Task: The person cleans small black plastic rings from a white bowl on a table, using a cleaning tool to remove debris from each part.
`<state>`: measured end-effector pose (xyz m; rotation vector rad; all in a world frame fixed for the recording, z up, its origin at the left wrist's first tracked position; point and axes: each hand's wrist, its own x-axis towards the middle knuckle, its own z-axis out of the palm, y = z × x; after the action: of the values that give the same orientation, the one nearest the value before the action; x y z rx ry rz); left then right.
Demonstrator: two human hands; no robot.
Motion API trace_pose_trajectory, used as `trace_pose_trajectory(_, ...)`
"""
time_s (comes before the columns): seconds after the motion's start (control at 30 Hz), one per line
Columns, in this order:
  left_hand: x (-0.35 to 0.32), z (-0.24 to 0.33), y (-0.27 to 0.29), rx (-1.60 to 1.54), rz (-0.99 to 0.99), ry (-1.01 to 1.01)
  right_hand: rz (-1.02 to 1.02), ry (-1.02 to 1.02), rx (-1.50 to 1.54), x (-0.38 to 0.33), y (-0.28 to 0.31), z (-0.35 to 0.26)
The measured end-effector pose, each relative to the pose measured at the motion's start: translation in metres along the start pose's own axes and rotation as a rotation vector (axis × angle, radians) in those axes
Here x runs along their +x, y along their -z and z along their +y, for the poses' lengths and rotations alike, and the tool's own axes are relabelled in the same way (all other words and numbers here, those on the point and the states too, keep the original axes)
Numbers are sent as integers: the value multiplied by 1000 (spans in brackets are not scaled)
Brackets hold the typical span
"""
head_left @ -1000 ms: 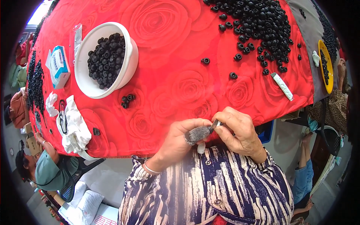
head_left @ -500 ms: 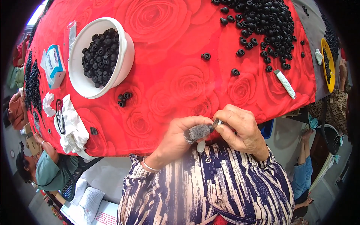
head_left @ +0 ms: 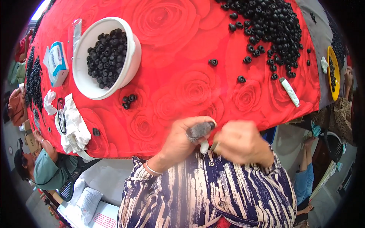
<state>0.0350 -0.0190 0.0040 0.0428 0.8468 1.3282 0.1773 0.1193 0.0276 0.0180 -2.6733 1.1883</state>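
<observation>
A table under a red rose-print cloth (head_left: 182, 87) fills the upper view; a grey cover (head_left: 315, 22) shows at its right end. Below lies pale floor (head_left: 102, 178) with white sacks (head_left: 85, 193). A dark chair (head_left: 72, 178) stands at the lower left, another (head_left: 329, 144) at the right. Daylight glows at the top left (head_left: 40, 9)

Bright, even daylight, no hard shadows; a white glare patch sits at the top-left rim. Heavy fisheye: the counter (head_left: 182, 76) edge bows, a black vignette rings the frame, detail smears toward the rim. Centre fairly sharp, though the left hand (head_left: 182, 140) and right hand (head_left: 239, 142) show slight motion softness; the white bowl (head_left: 131, 57) is nearly overexposed.
</observation>
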Motion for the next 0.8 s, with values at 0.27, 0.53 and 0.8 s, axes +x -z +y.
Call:
trace_pose_trajectory(0.27,7,4,5,-113,-67,-41,354,-111,199,6,4,4)
trace_pose_trajectory(0.53,6,1,5,-150,-61,46,502,76,32,12,-26,12)
trace_pose_trajectory(0.8,2,-10,8,-309,-91,35,559,178,-116,6,-30,4)
